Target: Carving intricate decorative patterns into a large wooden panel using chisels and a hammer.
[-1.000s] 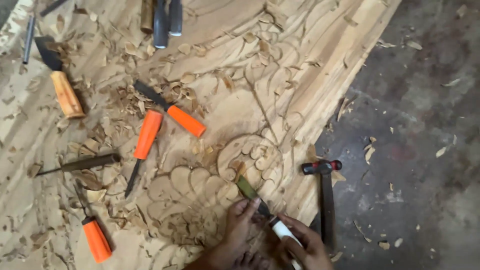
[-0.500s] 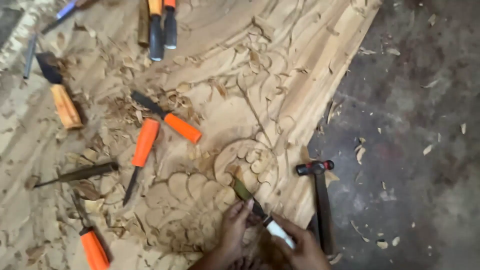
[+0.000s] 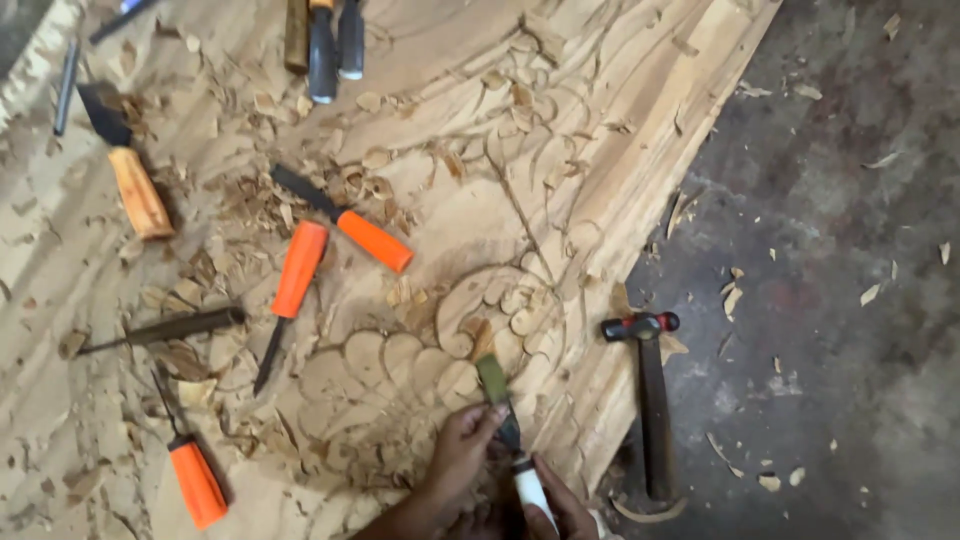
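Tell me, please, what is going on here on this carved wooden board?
A person is carving a large wooden panel covered in floral relief. The left hand steadies the blade of a chisel set against the scalloped petals, and the right hand grips its pale handle. Orange-handled chisels and wood shavings lie scattered across the panel. A hammer rests on the floor beside the panel's edge, untouched.

Both hands low in view, close together.
Left hand [image 3: 462, 455] fingers curled, reaching forward; right hand [image 3: 560, 508] clenched just behind, partly cropped.
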